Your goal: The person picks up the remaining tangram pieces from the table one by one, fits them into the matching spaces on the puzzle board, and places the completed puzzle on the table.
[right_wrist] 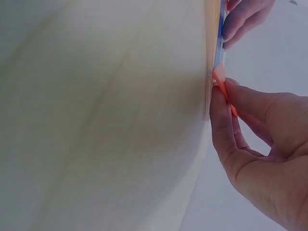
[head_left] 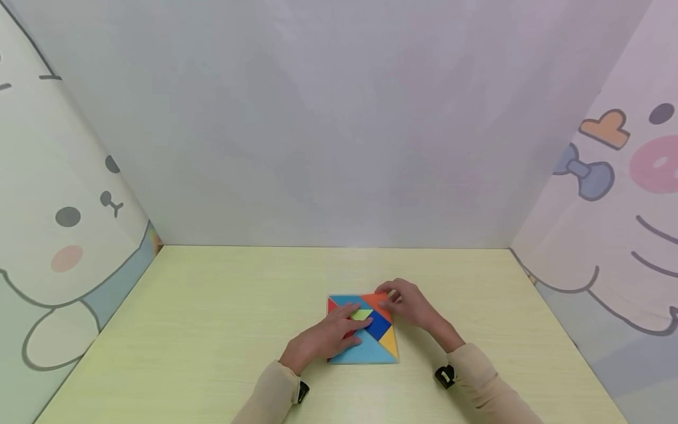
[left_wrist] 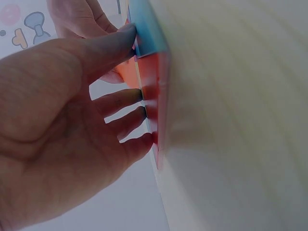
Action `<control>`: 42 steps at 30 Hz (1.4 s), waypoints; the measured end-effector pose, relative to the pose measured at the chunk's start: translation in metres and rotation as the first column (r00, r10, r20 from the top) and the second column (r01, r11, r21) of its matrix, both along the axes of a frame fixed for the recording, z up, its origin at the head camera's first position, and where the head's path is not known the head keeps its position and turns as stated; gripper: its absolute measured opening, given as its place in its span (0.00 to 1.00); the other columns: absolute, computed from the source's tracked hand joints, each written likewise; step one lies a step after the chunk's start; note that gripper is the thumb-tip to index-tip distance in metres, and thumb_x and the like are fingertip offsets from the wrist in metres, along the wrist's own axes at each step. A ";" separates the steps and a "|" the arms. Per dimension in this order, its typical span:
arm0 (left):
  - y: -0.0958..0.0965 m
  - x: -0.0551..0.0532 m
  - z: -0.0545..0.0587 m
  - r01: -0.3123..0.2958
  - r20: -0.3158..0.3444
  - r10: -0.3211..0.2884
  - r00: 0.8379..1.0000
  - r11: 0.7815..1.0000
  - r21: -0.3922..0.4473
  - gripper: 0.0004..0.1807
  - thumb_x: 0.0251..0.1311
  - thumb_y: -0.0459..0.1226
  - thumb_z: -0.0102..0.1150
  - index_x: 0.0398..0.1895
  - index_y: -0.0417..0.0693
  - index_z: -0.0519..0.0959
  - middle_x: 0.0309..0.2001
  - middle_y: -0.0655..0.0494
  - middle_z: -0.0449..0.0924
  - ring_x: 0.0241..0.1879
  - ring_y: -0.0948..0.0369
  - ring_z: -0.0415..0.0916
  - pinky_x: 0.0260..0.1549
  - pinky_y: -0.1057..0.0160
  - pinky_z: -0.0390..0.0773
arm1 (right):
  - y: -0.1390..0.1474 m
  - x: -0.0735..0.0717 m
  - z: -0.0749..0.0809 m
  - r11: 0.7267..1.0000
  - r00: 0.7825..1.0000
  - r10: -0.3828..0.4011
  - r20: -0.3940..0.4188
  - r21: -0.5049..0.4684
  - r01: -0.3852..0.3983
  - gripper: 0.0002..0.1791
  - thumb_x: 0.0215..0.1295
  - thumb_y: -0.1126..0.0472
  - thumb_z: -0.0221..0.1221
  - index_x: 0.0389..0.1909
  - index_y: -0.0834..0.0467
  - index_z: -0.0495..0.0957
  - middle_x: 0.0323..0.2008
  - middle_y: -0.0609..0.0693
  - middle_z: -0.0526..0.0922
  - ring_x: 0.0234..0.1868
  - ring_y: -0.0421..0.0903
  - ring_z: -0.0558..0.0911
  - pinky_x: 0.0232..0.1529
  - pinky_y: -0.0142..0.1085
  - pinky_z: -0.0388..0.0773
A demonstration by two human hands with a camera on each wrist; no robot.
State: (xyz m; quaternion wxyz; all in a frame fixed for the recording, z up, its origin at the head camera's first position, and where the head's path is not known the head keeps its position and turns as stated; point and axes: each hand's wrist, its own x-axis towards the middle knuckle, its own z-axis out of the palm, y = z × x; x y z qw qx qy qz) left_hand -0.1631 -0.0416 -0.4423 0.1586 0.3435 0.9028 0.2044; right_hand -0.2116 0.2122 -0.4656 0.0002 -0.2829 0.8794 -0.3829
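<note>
A square tangram puzzle lies flat on the table in a thin clear tray (head_left: 365, 363). My left hand (head_left: 328, 334) rests on it from the left, fingers spread, fingertips pressing the pieces near the green piece (head_left: 361, 314) and the dark blue square (head_left: 378, 325). At the far right corner, my right hand (head_left: 410, 301) pinches the orange tangram piece (head_left: 376, 301) between thumb and fingers. The right wrist view shows that orange piece (right_wrist: 233, 109) tilted, one edge raised from the tray. Red pieces (left_wrist: 151, 82) are partly covered by my left hand.
Around the tray spreads a pale wood-grain table (head_left: 222, 306). A plain grey wall (head_left: 339, 129) stands behind it, with cartoon-printed panels (head_left: 598, 247) at both sides. A light blue triangle (head_left: 368, 353) and a yellow triangle (head_left: 391, 340) form the puzzle's near side.
</note>
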 end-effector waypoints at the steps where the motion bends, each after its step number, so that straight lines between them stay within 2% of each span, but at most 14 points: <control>1: 0.000 0.000 0.000 -0.002 0.002 0.002 1.000 1.000 0.000 0.28 0.74 0.41 0.58 0.75 0.53 0.70 0.79 0.43 0.57 0.78 0.47 0.51 0.71 0.47 0.63 | 0.000 0.000 0.000 1.000 1.000 0.000 0.000 0.000 0.000 0.12 0.68 0.70 0.64 0.51 0.64 0.82 0.46 0.58 0.83 0.39 0.52 0.85 0.41 0.36 0.83; 8: 0.000 0.003 0.000 -0.002 0.004 0.002 1.000 1.000 0.008 0.28 0.73 0.41 0.59 0.75 0.53 0.70 0.78 0.43 0.58 0.78 0.47 0.52 0.70 0.47 0.64 | -0.002 0.002 0.000 1.000 1.000 0.008 -0.023 0.011 -0.007 0.11 0.69 0.70 0.64 0.50 0.67 0.82 0.42 0.59 0.82 0.41 0.55 0.84 0.43 0.43 0.84; 16: 0.000 0.003 -0.001 0.019 -0.014 -0.019 1.000 1.000 0.009 0.28 0.74 0.40 0.59 0.75 0.51 0.71 0.78 0.41 0.58 0.78 0.47 0.53 0.71 0.47 0.64 | -0.003 0.003 0.001 0.998 1.000 -0.004 -0.021 0.060 0.005 0.11 0.69 0.70 0.64 0.50 0.66 0.84 0.40 0.58 0.80 0.40 0.53 0.81 0.42 0.41 0.83; 23: 0.002 0.003 -0.002 0.006 -0.009 -0.006 1.000 1.000 0.004 0.28 0.74 0.42 0.58 0.75 0.53 0.70 0.78 0.43 0.58 0.78 0.48 0.52 0.71 0.48 0.63 | -0.002 0.004 0.001 0.999 1.000 0.002 0.007 0.048 -0.002 0.11 0.69 0.69 0.64 0.50 0.67 0.82 0.42 0.59 0.81 0.42 0.55 0.82 0.44 0.43 0.84; 29: 0.001 0.004 -0.002 -0.008 0.003 0.008 1.000 1.000 0.010 0.29 0.73 0.43 0.60 0.75 0.54 0.70 0.78 0.44 0.58 0.78 0.48 0.53 0.70 0.48 0.65 | -0.002 0.007 0.002 0.999 1.000 0.022 -0.008 0.038 -0.022 0.11 0.68 0.71 0.64 0.50 0.69 0.81 0.42 0.60 0.80 0.43 0.57 0.81 0.44 0.45 0.84; 33: 0.000 0.003 -0.002 -0.039 0.005 0.039 0.999 0.999 0.019 0.28 0.73 0.44 0.60 0.75 0.54 0.71 0.77 0.45 0.59 0.76 0.48 0.56 0.69 0.49 0.68 | -0.002 0.008 0.001 0.999 1.000 0.011 -0.024 0.043 -0.010 0.10 0.68 0.72 0.64 0.48 0.68 0.81 0.41 0.59 0.80 0.42 0.56 0.81 0.43 0.44 0.84; 37: -0.001 0.002 -0.001 -0.079 -0.044 0.082 0.996 0.995 0.062 0.25 0.73 0.43 0.60 0.71 0.50 0.75 0.72 0.44 0.67 0.72 0.49 0.63 0.66 0.50 0.71 | -0.001 0.008 0.002 0.999 0.999 -0.008 -0.034 0.039 0.009 0.08 0.68 0.72 0.64 0.46 0.67 0.81 0.40 0.58 0.81 0.41 0.54 0.82 0.42 0.40 0.84; 42: -0.003 0.003 -0.001 -0.129 -0.140 0.148 0.979 0.983 0.133 0.20 0.72 0.40 0.62 0.63 0.43 0.81 0.58 0.48 0.77 0.57 0.54 0.75 0.57 0.57 0.79 | 0.002 0.011 0.003 0.999 1.000 -0.031 -0.003 0.033 0.031 0.05 0.68 0.69 0.64 0.43 0.65 0.81 0.39 0.55 0.81 0.40 0.52 0.83 0.42 0.36 0.84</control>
